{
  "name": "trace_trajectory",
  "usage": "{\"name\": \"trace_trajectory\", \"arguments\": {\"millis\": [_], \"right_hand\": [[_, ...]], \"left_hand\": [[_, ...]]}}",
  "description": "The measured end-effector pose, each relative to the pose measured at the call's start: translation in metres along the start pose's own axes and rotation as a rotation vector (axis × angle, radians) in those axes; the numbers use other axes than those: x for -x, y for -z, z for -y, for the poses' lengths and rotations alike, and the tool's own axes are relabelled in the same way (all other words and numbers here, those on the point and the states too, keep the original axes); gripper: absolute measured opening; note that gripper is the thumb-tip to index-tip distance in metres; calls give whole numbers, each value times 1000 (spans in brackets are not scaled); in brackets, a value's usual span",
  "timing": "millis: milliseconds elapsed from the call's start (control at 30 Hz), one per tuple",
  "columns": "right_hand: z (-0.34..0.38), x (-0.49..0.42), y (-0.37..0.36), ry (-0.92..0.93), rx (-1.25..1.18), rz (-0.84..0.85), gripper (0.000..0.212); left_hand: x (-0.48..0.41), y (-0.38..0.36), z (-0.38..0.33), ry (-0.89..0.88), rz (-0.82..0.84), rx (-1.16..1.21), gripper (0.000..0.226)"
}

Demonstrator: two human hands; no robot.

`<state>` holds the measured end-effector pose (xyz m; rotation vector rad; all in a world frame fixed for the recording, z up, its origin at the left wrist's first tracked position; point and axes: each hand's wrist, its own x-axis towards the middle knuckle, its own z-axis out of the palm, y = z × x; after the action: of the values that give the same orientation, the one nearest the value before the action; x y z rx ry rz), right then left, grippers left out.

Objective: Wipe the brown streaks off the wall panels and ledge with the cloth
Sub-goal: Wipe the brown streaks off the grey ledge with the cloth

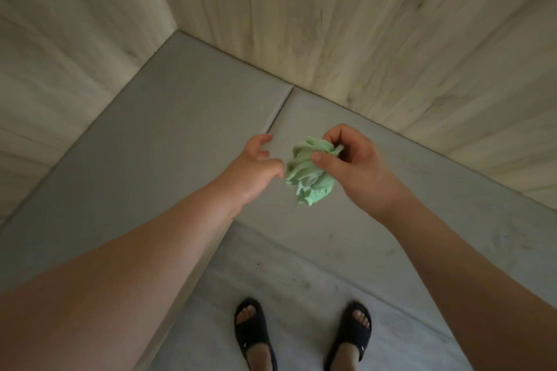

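Green and crumpled into a loose wad, the cloth [307, 177] hangs in the air above the ledge [150, 144], in front of the person and clear of the wall panels [331, 24]. The right hand [352, 168] holds it from the right side. Its thumb presses across the front of the wad and its curled fingers close over the top, with the palm turned to the left and the wrist bent inward. The left hand [256, 159] is just beside the cloth on the other side, forearm stretched forward, fingers loosely curled and spread apart, gripping nothing. Its thumb points at the cloth's lower left edge, and whether the tip touches it cannot be told. The grey ledge runs along both pale wood-grain panels and turns at the corner. Below, on the marbled floor [301, 265], stand two feet in black sandals [254, 331].
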<state>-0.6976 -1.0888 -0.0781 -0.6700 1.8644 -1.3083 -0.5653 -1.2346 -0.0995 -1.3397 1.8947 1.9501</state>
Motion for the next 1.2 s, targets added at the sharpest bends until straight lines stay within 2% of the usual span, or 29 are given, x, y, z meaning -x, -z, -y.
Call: {"name": "trace_trajectory", "arguments": {"millis": [133, 200, 267, 300, 400, 500, 600, 733, 867, 900, 933, 1000, 1067, 1133, 1200], "right_hand": [[4, 0, 8, 6, -97, 54, 13], [2, -1, 12, 7, -98, 76, 13], [-4, -2, 16, -12, -45, 55, 15], [-8, -4, 18, -33, 32, 15, 20], [-23, -11, 21, -122, 324, -114, 35], [-39, -13, 24, -182, 369, -116, 38], [-54, -9, 19, -203, 465, 1, 16], [-76, -9, -9, -241, 531, 74, 10], [-75, -8, -51, -180, 377, 142, 54], [-76, -9, -61, -183, 344, 170, 58], [-79, -11, -68, -190, 338, 190, 56], [-84, -16, -78, -190, 399, 178, 34], [-85, -22, -77, -151, 409, 73, 12], [-82, -25, -71, -132, 380, -40, 8], [-83, -25, -65, -100, 402, -100, 2]], "left_hand": [[-18, 1, 1, -185, 125, -319, 84], [-27, 3, 1, -272, 202, -501, 57], [-37, 6, 1, -323, 143, -658, 22], [-42, 9, 1, -343, 80, -695, 16], [-52, 23, 1, -380, -94, -726, 28], [-53, 40, 4, -343, -111, -767, 38], [-47, 52, 11, -310, -19, -760, 45], [-37, 54, 19, -363, 50, -690, 36], [-24, 55, 22, -373, 93, -347, 22], [-19, 56, 22, -361, 117, -234, 19], [-16, 57, 22, -344, 142, -129, 16], [-11, 62, 23, -337, 123, -33, 14], [-14, 68, 28, -380, -7, -169, 17], [-18, 77, 37, -386, -129, -399, 19], [-20, 84, 47, -319, -123, -574, 15]]}}
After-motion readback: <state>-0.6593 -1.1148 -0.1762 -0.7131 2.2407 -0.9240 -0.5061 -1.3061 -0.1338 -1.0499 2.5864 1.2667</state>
